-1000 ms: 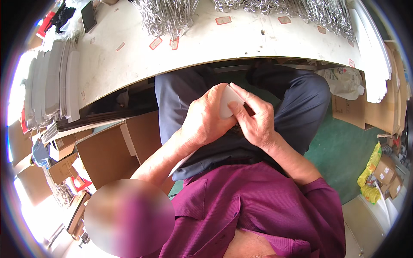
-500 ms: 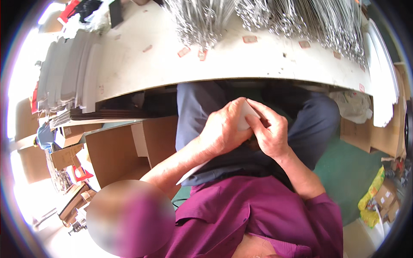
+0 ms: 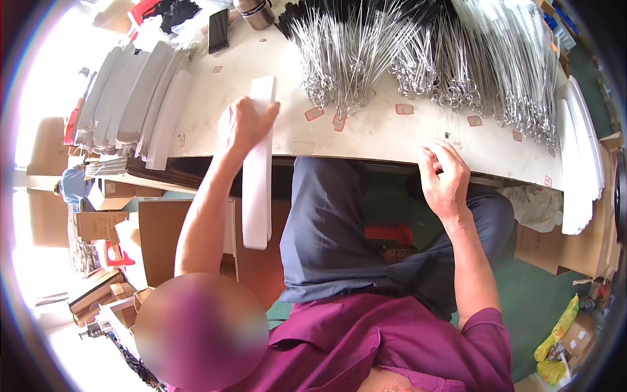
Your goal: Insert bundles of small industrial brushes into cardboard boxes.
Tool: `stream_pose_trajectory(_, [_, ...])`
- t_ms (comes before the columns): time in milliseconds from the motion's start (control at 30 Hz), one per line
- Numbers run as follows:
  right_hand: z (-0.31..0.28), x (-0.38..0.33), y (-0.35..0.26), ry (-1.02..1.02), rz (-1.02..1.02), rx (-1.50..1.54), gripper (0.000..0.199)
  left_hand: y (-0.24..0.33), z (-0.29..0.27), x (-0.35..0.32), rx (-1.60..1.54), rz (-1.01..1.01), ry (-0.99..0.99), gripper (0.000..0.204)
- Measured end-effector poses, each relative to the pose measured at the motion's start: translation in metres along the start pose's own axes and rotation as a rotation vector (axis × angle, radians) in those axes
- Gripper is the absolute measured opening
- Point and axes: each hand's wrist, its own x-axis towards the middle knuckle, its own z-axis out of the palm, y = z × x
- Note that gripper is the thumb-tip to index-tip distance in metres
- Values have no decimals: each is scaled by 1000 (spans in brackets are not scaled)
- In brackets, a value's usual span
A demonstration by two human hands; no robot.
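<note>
My left hand point(image 3: 245, 127) is closed around a long, flat white sleeve point(image 3: 257, 186), which looks like a narrow folded carton. It stands lengthwise across the table's front edge, its upper end over the tabletop and its lower end hanging above my lap. My right hand point(image 3: 447, 179) is at the front edge of the table, right of the middle, with fingers curled and thumb near the forefinger. Whatever may be between those fingertips is too small to make out. Beyond it lie bunches of thin wire brushes point(image 3: 353, 62) with looped ends and black bristles.
A stack of white sleeves point(image 3: 124, 98) stands at the table's left, and more white pieces point(image 3: 578, 157) at its right end. A phone point(image 3: 219, 31) and a metal flask point(image 3: 255, 13) lie far back. An open cardboard box point(image 3: 163, 238) is below left.
My hands have come apart from above my lap. The left has carried the white sleeve up and left to the table edge; the right has moved right and forward. The view has shifted.
</note>
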Motion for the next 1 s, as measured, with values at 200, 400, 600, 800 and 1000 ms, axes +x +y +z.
stream_pose_trajectory(200, [7, 4, 10, -18, -5, -46, 7, 25, -12, 16, 147, 75, 246, 56])
stream_pose_trajectory(400, [12, 4, 14, 21, -35, -71, 4, 87, 14, -52, -225, 372, -70, 40])
stream_pose_trajectory(600, [14, 1, 13, 27, -52, -41, 5, 91, 41, -47, -362, 415, 28, 23])
stream_pose_trajectory(800, [14, 2, 12, 25, -25, -33, 5, 90, 13, -52, -468, 545, 287, 8])
stream_pose_trajectory(1000, [23, 14, 13, -19, 254, 283, 14, 110, -47, -45, -520, 624, 480, 14])
